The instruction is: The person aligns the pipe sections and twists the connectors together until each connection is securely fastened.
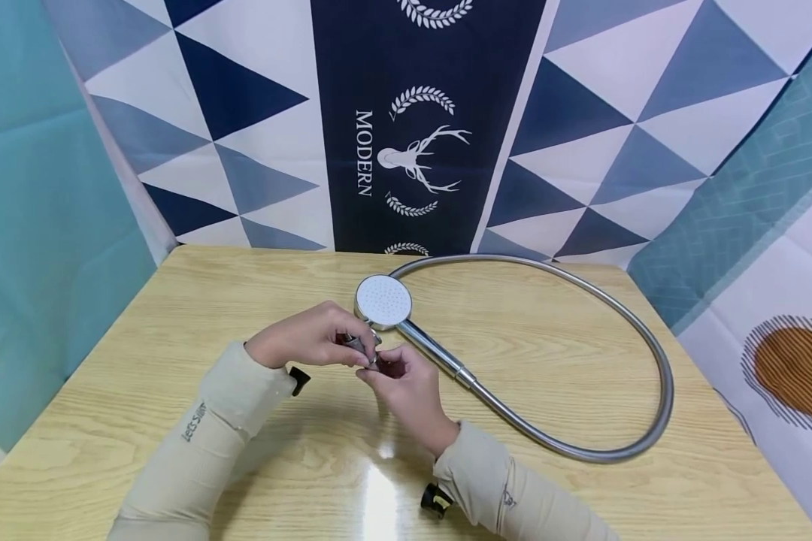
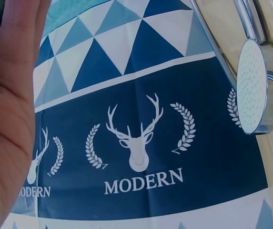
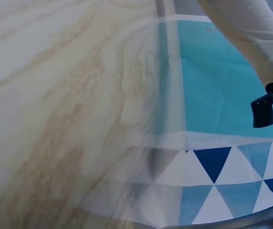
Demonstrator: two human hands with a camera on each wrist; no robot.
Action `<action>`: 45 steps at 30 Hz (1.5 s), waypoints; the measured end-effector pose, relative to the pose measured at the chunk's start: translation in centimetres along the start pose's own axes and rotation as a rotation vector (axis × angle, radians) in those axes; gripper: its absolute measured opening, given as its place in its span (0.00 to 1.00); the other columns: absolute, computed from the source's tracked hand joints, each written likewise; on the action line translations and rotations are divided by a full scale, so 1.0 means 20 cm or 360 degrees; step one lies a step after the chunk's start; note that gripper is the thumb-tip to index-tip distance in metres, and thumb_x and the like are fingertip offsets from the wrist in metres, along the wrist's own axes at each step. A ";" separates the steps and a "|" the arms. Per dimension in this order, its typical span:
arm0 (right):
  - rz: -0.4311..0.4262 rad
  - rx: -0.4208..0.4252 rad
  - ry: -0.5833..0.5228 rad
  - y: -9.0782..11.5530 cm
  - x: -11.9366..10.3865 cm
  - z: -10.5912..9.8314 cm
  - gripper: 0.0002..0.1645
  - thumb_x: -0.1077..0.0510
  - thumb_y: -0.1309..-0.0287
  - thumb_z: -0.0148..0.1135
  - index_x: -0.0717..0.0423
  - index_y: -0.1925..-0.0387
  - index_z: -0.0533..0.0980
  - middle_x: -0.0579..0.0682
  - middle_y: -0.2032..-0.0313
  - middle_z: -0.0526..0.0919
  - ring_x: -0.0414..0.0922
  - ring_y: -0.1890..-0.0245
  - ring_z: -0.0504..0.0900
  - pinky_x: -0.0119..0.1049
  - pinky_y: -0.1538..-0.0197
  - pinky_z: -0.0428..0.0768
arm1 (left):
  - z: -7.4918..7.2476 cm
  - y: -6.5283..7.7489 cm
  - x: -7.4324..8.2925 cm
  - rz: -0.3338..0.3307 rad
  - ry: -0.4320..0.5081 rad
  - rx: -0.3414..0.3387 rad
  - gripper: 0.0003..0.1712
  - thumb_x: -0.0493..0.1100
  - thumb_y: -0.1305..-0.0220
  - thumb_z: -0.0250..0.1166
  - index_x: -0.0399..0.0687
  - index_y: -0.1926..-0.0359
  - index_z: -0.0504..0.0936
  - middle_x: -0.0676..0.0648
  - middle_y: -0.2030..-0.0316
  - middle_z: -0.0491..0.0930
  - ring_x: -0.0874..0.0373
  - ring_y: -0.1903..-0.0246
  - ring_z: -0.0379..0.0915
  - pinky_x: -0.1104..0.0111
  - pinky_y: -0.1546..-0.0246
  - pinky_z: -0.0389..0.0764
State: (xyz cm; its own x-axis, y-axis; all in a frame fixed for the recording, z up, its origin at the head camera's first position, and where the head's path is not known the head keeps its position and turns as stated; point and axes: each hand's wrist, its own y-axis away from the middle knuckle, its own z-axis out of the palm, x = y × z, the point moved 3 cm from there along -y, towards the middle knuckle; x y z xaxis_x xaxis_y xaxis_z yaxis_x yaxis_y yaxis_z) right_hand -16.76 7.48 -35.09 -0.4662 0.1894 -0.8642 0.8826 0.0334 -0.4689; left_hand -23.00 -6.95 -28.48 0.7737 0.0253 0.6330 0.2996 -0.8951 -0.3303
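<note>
In the head view both hands meet above the middle of the table. My left hand [image 1: 321,336] grips a small shiny metal fitting [image 1: 356,343], mostly hidden by the fingers. My right hand [image 1: 409,382] pinches the fitting's lower end with thumb and fingertips. Its exact kind cannot be made out. Just beyond the hands lies a round hand shower [image 1: 383,300], white nozzle face up, its chrome handle [image 1: 433,346] pointing to the lower right. In the left wrist view part of the left palm [image 2: 7,114] shows, with the hand shower [image 2: 255,86] at the right edge.
A silvery shower hose [image 1: 663,376] runs from the handle in a wide loop over the right side of the wooden table [image 1: 176,361]. Patterned cloth [image 1: 433,135] hangs behind the table, and a teal cloth [image 1: 34,188] at the left. Dark wrist mounts [image 1: 436,499] are on both sleeves.
</note>
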 end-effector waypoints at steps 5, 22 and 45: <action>-0.0199 -0.0039 -0.0056 0.00 0.01 -0.01 0.11 0.75 0.54 0.69 0.71 0.68 0.75 0.61 0.73 0.82 0.37 0.72 0.79 0.31 0.70 0.80 | 0.01 -0.01 0.00 -0.0011 0.0016 -0.0014 0.03 0.29 0.43 0.67 0.39 0.69 0.83 0.49 0.72 0.81 0.67 0.73 0.70 0.70 0.72 0.77; -0.0421 0.0149 0.0215 0.04 -0.01 0.00 0.16 0.73 0.56 0.72 0.67 0.64 0.77 0.57 0.67 0.83 0.50 0.68 0.82 0.35 0.63 0.81 | 0.02 -0.02 0.02 -0.0077 0.0052 -0.0036 0.04 0.28 0.42 0.66 0.40 0.69 0.83 0.51 0.73 0.81 0.67 0.75 0.70 0.70 0.74 0.76; -0.0229 0.0042 0.0218 0.01 -0.01 -0.06 0.16 0.70 0.57 0.73 0.67 0.63 0.78 0.55 0.69 0.82 0.48 0.69 0.82 0.36 0.64 0.81 | 0.01 -0.08 0.03 -0.0039 0.0001 -0.0073 0.04 0.28 0.43 0.67 0.40 0.69 0.83 0.51 0.74 0.81 0.67 0.75 0.69 0.70 0.74 0.75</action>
State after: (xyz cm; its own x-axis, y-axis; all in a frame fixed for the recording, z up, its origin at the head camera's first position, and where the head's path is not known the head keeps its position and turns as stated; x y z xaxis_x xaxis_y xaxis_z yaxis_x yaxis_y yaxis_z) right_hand -16.36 8.61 -34.77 -0.5734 0.3162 -0.7557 0.8047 0.0444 -0.5920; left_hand -22.95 -5.42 -27.74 0.7659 0.0475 0.6412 0.2927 -0.9137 -0.2820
